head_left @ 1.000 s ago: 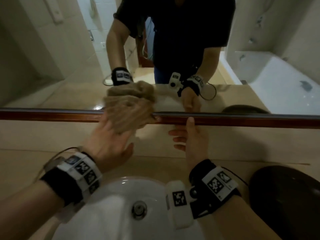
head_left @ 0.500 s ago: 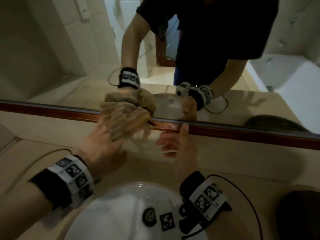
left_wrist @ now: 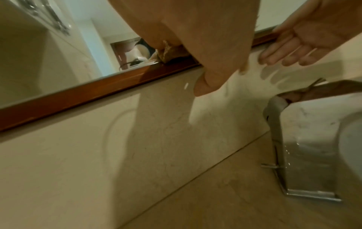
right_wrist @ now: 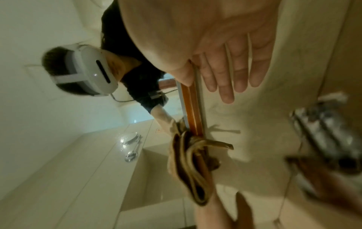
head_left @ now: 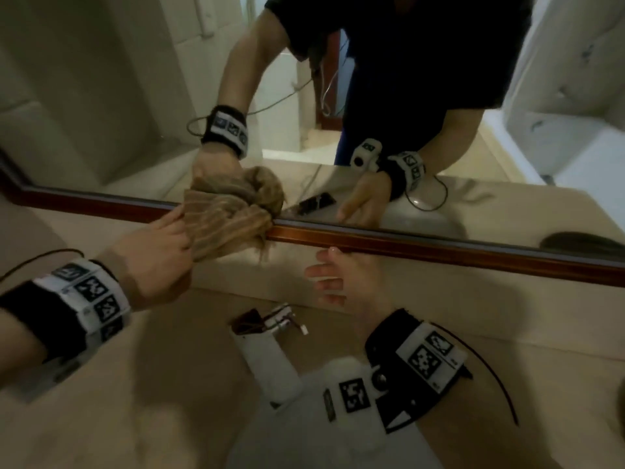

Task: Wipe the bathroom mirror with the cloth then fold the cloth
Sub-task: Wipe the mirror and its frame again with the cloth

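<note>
My left hand [head_left: 159, 252] grips a bunched tan striped cloth [head_left: 230, 218] and holds it against the lower edge of the mirror [head_left: 101, 96], across the red-brown wooden frame [head_left: 439, 252]. My right hand [head_left: 338, 275] is open just right of the cloth, its thumb tip touching the frame's underside and its fingers spread over the beige backsplash. The left wrist view shows only a scrap of the cloth [left_wrist: 166, 52] past the left hand [left_wrist: 201, 69], with the right hand [left_wrist: 293, 41] beyond it. The right wrist view has the right hand [right_wrist: 225, 72] above the folded cloth [right_wrist: 188, 162].
A chrome faucet [head_left: 277, 319] stands on the beige counter [head_left: 169, 401] below my hands, with the white sink [head_left: 304, 418] in front of it. In the mirror I see my reflection, a bathtub and a dark round object [head_left: 581, 243] at the right.
My view has swung down and left, so the faucet shows instead of the drain. The left hand keeps the cloth on the mirror's lower edge; the right hand stays under the frame.
</note>
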Available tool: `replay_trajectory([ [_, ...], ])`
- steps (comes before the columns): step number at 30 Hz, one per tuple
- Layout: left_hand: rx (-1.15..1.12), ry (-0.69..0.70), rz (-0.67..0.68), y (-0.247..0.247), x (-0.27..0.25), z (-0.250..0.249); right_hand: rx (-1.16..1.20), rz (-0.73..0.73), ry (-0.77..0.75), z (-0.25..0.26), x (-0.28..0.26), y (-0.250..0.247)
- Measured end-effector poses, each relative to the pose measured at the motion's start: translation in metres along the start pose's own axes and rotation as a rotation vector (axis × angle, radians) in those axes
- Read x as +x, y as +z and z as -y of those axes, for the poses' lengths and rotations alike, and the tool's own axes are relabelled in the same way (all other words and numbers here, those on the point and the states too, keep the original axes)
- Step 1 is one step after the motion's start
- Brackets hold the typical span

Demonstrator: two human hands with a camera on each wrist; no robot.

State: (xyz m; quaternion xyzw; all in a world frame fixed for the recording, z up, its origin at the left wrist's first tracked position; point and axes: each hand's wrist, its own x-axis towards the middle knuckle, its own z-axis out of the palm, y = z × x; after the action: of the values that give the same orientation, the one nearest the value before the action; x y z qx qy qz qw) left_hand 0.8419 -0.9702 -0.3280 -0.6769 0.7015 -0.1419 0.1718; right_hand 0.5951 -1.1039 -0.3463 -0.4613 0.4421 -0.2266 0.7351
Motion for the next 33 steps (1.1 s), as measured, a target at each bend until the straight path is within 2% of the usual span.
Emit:
replay_trajectory([
  [2,-0.021,0.05,-0.095,-0.001,0.016,-0.017,0.064,0.065,0.12,0.006,-0.001,0.005],
  [4,-0.148,0.109,-0.281,-0.006,0.02,-0.03,0.223,0.029,0.185,0.01,0.001,0.028],
  [6,-0.251,0.108,-0.32,-0.002,0.018,-0.028,0.35,0.01,0.201,0.013,-0.001,0.054],
  [9,-0.179,0.083,-0.24,0.02,-0.003,0.013,0.378,-0.008,0.207,0.013,-0.001,0.088],
  [12,-0.032,-0.113,-0.034,0.056,-0.047,0.077,0.301,-0.025,0.218,0.008,0.001,0.121],
  [14,-0.052,-0.248,0.069,0.073,-0.077,0.106,0.291,-0.055,0.208,0.005,0.006,0.141],
  [16,-0.141,-0.338,0.074,0.072,-0.088,0.108,0.331,-0.094,0.199,0.0,0.013,0.156],
  [17,-0.246,-0.318,0.02,0.068,-0.085,0.101,0.361,-0.112,0.194,-0.002,0.018,0.161],
  [19,-0.357,-0.173,-0.188,0.056,-0.066,0.077,0.409,-0.148,0.181,-0.007,0.024,0.168],
  [21,-0.251,0.017,-0.296,0.046,-0.03,0.054,0.46,-0.164,0.153,-0.009,0.026,0.169],
  [23,-0.149,0.163,-0.286,0.043,0.001,0.039,0.469,-0.168,0.107,-0.011,0.026,0.167],
  [25,-0.109,0.179,-0.213,0.044,0.006,0.041,0.405,-0.205,0.067,-0.014,0.028,0.164],
  [27,-0.12,0.128,-0.168,0.056,-0.007,0.06,0.371,-0.238,0.048,-0.017,0.031,0.162],
  [29,-0.144,0.011,-0.193,0.07,-0.028,0.084,0.368,-0.252,0.071,-0.019,0.032,0.163],
  [31,-0.209,-0.111,-0.145,0.084,-0.049,0.101,0.405,-0.243,0.099,-0.018,0.034,0.168],
  [32,-0.283,-0.227,-0.119,0.09,-0.06,0.105,0.426,-0.239,0.109,-0.016,0.035,0.172],
  [33,-0.38,-0.401,-0.081,0.095,-0.07,0.109,0.435,-0.232,0.123,-0.015,0.036,0.177],
])
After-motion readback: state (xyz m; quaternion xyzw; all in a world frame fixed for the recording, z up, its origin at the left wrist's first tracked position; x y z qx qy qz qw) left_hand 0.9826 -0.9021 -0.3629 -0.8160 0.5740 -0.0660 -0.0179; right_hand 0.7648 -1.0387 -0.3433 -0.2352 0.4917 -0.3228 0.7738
